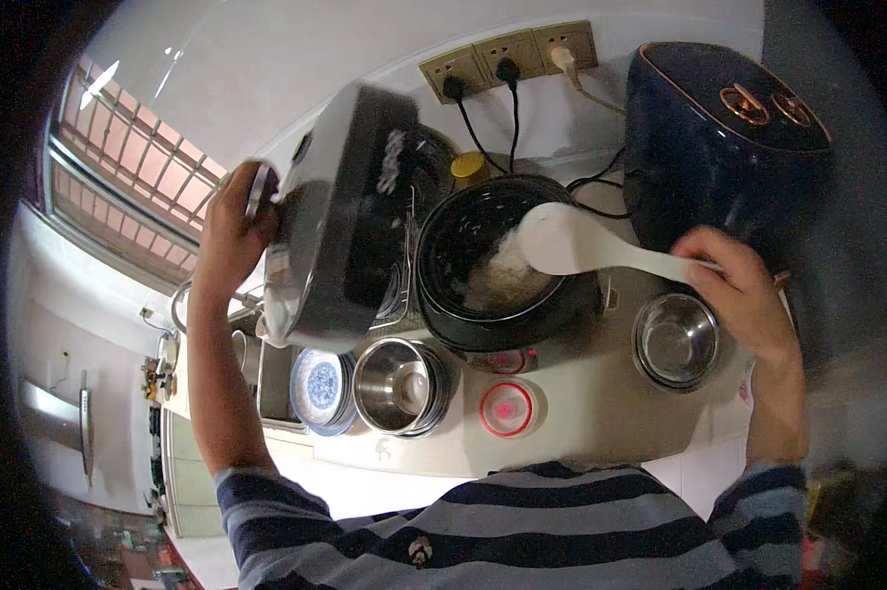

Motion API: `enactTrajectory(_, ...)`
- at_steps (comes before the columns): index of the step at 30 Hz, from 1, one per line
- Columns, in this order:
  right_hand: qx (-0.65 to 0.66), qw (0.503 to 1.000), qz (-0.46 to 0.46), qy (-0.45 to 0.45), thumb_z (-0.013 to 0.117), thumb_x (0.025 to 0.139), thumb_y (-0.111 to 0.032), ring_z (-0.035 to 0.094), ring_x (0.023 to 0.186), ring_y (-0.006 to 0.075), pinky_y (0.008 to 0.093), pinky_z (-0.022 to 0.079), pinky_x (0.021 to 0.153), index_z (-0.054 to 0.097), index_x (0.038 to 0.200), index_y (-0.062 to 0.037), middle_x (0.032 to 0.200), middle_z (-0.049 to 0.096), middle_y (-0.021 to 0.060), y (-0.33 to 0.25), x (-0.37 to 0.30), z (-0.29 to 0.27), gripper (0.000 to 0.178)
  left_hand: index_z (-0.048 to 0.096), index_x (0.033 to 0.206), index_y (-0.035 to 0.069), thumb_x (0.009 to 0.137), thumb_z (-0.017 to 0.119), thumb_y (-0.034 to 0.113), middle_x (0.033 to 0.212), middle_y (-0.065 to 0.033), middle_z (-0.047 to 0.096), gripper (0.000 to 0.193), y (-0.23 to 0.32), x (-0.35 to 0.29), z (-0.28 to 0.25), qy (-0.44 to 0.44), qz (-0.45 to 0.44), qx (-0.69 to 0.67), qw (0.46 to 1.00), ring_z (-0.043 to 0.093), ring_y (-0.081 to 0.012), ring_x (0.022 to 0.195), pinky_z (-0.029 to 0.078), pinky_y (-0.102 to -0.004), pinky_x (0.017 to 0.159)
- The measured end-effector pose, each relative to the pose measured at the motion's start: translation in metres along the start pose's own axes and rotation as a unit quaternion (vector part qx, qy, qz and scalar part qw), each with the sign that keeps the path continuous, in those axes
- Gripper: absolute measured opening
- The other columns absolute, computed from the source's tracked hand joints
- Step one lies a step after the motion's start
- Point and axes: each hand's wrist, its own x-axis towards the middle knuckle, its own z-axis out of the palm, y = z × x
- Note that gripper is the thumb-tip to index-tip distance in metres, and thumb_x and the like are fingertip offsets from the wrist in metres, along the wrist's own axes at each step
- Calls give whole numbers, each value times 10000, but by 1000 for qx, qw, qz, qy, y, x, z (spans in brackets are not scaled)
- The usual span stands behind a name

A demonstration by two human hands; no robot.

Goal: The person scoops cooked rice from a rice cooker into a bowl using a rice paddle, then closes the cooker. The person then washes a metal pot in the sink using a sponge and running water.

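My left hand (235, 226) grips the side of a large grey and black vessel (330, 211), tilted with its dark side toward the pot; its kind does not show plainly. Grains like cooked rice (392, 162) cling to that dark side. A white rice paddle (601, 248) is in my right hand (743, 285), fingers closed round its handle. Its broad blade is over a round black pot (507, 324), by the white rice (498, 275) at the bottom. More grains stick to the pot's inner wall.
Along the front stand blue-and-white plates (323, 386), steel bowls (396, 386) and a round red-rimmed lid (509, 408). More steel bowls (677, 337) are at right. A dark blue appliance (729, 128) stands behind my right hand. Cords hang from wall sockets (508, 61); a yellow-capped jar (469, 167) is behind the pot.
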Motion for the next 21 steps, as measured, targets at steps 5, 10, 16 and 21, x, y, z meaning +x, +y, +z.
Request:
enactTrajectory(5,-89,987,-75,-106,546,798,-95,588,759,256,325,447,688,617,1024,-52,820,597,153,-2,86,50,241,485,976,25,675,500,-94,867,-195,559,324,-5,-46,-5,-51,-84,13,995,561,-376,822,444,-364,726)
enactTrajectory(10,-43,976,-122,-174,615,774,-211,596,775,315,380,456,701,659,985,-76,829,616,168,11,112,79,254,486,944,36,671,504,-96,845,-184,557,304,-6,-77,4,-72,-152,-10,986,560,-385,806,445,-363,698)
enactTrajectory(16,-108,968,-173,-148,615,792,-211,556,736,285,383,434,672,654,1012,-82,755,547,129,5,120,102,258,485,945,37,662,504,-89,845,-175,556,310,-3,-102,7,-75,-147,7,986,561,-380,800,445,-367,689)
enactTrajectory(21,-117,968,-192,-115,607,783,-208,601,751,347,444,470,688,659,877,-44,755,610,185,-1,123,120,196,481,953,32,655,507,-87,853,-176,546,322,-1,-114,8,-66,-147,-1,987,550,-392,797,441,-383,695)
